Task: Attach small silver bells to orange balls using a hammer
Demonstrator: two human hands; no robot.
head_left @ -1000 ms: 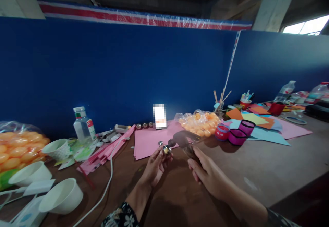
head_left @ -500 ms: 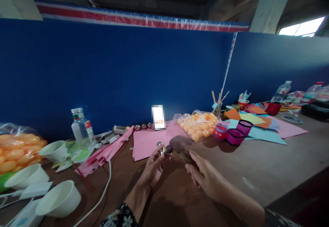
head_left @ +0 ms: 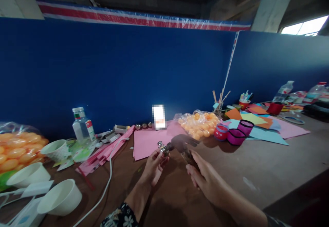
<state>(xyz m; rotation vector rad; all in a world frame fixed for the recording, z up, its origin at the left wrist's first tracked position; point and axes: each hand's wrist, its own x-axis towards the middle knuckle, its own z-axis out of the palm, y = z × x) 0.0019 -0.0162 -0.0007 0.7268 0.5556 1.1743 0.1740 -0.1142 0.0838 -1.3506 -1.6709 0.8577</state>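
My left hand (head_left: 153, 168) is raised over the brown table (head_left: 269, 172) and pinches a small shiny silver bell (head_left: 163, 150) at its fingertips. My right hand (head_left: 205, 177) is wrapped round the handle of a dark glue gun (head_left: 183, 145). The gun's nozzle points left and sits right against the bell. A second small silver bell (head_left: 159, 143) lies on the pink paper sheet (head_left: 150, 140) just behind the left fingertips.
A white cable (head_left: 109, 175) runs down the table on the left. White paper cups (head_left: 60, 196), a clear bottle (head_left: 82, 126) and bags of orange balls (head_left: 199, 124) stand around. Pink and red tape rings (head_left: 236, 134) and coloured paper (head_left: 259, 124) lie to the right, before a blue partition.
The glue gun's nozzle has come closer to the bell in my left hand. Both hands stay in nearly the same place.
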